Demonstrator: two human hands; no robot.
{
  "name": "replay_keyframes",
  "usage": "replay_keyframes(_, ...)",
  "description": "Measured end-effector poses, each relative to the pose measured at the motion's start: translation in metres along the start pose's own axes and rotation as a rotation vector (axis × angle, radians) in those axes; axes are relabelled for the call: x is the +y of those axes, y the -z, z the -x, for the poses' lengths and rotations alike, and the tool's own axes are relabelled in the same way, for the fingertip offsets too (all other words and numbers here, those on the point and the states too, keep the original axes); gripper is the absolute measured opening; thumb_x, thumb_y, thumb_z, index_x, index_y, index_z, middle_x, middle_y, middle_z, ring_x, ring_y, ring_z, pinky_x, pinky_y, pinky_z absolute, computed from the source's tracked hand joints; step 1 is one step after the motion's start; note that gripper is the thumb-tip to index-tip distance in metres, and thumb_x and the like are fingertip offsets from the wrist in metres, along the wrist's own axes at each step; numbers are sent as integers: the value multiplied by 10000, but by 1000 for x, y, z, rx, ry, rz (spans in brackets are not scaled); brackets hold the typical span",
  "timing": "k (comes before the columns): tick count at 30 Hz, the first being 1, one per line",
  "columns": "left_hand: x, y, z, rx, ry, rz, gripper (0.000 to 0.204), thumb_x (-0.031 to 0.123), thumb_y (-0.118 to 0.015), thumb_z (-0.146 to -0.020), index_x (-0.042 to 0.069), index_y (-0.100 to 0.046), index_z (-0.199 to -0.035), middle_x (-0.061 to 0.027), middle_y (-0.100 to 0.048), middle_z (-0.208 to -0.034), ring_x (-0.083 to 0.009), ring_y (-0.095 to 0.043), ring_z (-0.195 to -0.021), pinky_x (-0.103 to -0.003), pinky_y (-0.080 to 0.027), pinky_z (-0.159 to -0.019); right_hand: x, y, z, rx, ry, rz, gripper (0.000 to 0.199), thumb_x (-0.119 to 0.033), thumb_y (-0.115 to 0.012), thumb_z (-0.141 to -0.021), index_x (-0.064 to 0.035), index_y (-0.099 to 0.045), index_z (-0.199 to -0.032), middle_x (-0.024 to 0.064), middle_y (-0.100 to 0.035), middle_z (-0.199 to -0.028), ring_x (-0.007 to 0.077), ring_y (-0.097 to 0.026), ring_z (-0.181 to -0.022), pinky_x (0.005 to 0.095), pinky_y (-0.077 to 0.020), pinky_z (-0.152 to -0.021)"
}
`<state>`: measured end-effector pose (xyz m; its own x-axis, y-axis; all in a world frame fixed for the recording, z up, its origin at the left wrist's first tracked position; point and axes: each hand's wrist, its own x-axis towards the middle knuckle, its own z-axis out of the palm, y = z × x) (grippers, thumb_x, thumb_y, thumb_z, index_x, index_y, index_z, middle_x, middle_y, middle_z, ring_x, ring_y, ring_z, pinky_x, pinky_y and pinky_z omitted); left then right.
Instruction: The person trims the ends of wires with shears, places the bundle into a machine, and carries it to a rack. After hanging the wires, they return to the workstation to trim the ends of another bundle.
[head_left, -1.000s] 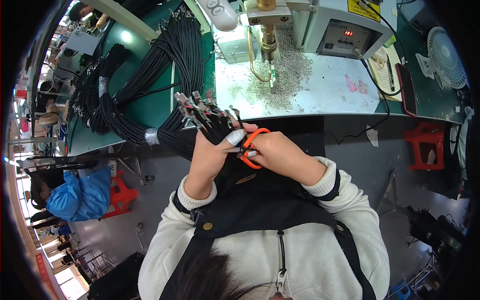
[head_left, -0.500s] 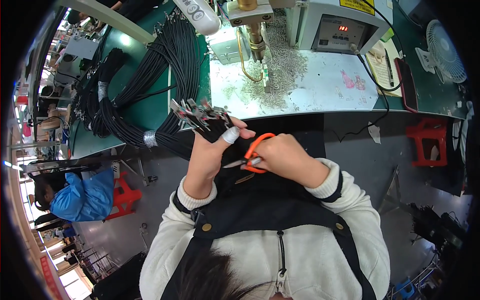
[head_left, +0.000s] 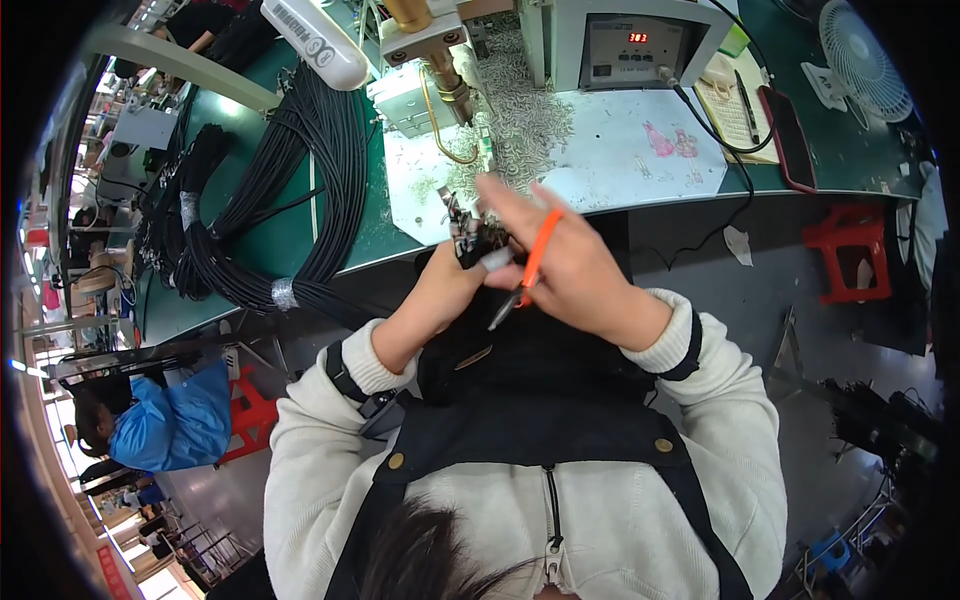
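Note:
My left hand [head_left: 440, 290] is closed round a bundle of black cables [head_left: 470, 232] whose stripped, metal-tipped ends point up. White tape wraps a finger on that hand. Against the bundle's right side is my right hand [head_left: 580, 270], its fingers reaching over the cable ends and slightly blurred. Orange-handled scissors [head_left: 543, 245] hang in the right hand's grip, blades pointing down and toward me. Whether the right fingertips pinch any cable cannot be made out. Both hands are just in front of the bench edge, above my black apron [head_left: 530, 370].
A press-like machine head [head_left: 450, 95] stands over a white plate [head_left: 630, 170] strewn with small metal bits. Coiled black cables [head_left: 335, 180] lie at left. To the right are a control box [head_left: 635, 60], notebook [head_left: 725, 115], phone [head_left: 788, 140] and fan [head_left: 865, 60]. A person in blue [head_left: 175, 420] sits at far left.
My right hand has moved up and left onto the cable bundle, its fingers now extended, with the scissors swung downward. The left hand has turned the bundle more upright and shifted it slightly right.

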<state>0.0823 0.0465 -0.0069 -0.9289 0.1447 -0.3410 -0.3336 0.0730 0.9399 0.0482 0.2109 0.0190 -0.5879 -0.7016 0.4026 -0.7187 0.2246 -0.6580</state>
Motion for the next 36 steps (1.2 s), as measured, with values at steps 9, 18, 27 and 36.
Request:
replay_keyframes(9, -4, -6, -14, 10, -182, -201, 283, 83, -606, -713, -52, -528, -949, -104, -587, -859, -187, -574, -779, -299, -456, -677, 0, -8, -8, -46, 121, 294, 569, -181, -649, -674, -26, -440, -1180, 114, -398, -1281, 238, -402, -1171, 409, -247, -998)
replay_keyframes(18, 11, 1, -7, -31, -73, 369, 175, 95, -563, -780, -19, -548, -912, -81, -578, -811, -147, -562, -709, -262, -450, -599, 6, -9, -1, 361, -348, -576, 352, -111, -585, -785, 17, -502, -1102, 114, -544, -1109, 187, -541, -978, 312, -395, -857)
replay_keyframes(27, -2, 17, -3, -97, -53, 454, 153, 67, -547, -799, -19, -554, -925, -79, -577, -767, -111, -518, -579, -206, -393, -444, 15, -16, -10, 310, -559, -1024, 152, -58, -566, -803, 37, -593, -919, 71, -612, -807, 108, -558, -722, 222, -446, -665)
replay_keyframes(36, 19, 5, 0, 51, -112, 330, 215, -1, -524, -762, -34, -516, -974, -110, -571, -737, -161, -535, -547, -226, -404, -426, 18, -25, -17, 462, -604, -934, 106, -30, -578, -779, 19, -585, -873, 61, -598, -727, 88, -535, -630, 231, -436, -585)
